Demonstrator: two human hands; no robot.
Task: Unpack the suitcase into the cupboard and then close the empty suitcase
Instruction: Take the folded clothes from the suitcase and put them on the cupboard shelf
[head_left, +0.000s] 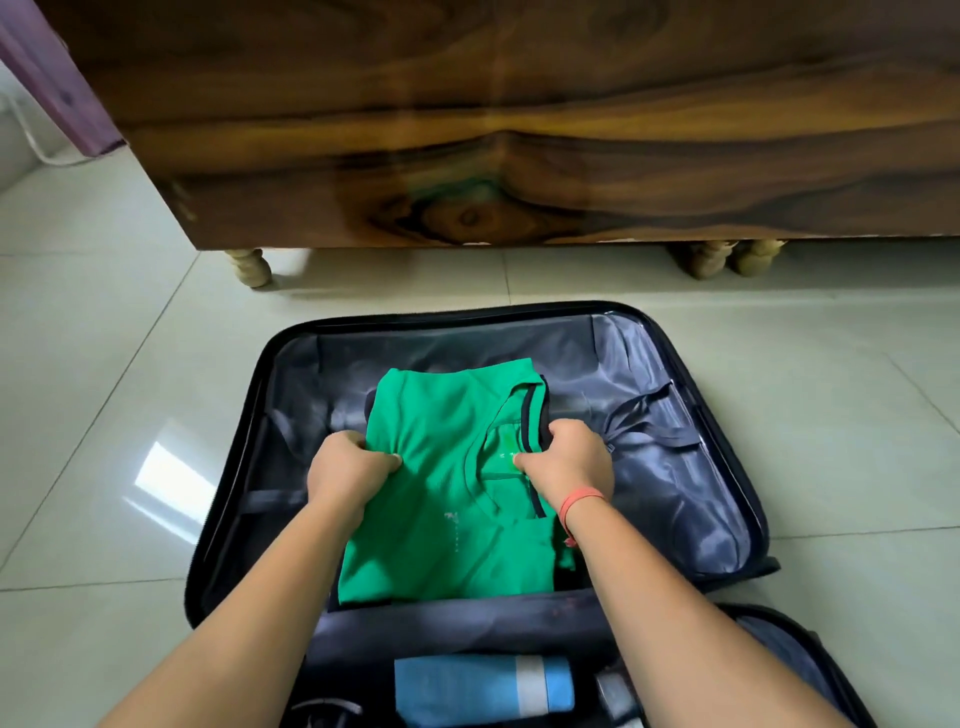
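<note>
A dark suitcase (727, 441) lies wide open on the tiled floor, lined in grey fabric. In its far half sits a folded green shirt (447, 519) with a dark collar trim, on top of a darker garment. My left hand (348, 467) grips the shirt's left edge. My right hand (566, 462), with a red band on the wrist, grips it at the collar. The wooden cupboard (519, 130) stands just beyond the suitcase, its doors closed.
In the near half of the suitcase lie a blue item with a white stripe (483, 688) and some dark things beside it. The cupboard stands on turned wooden legs (249, 267). Pale tiled floor (104, 364) surrounds the suitcase.
</note>
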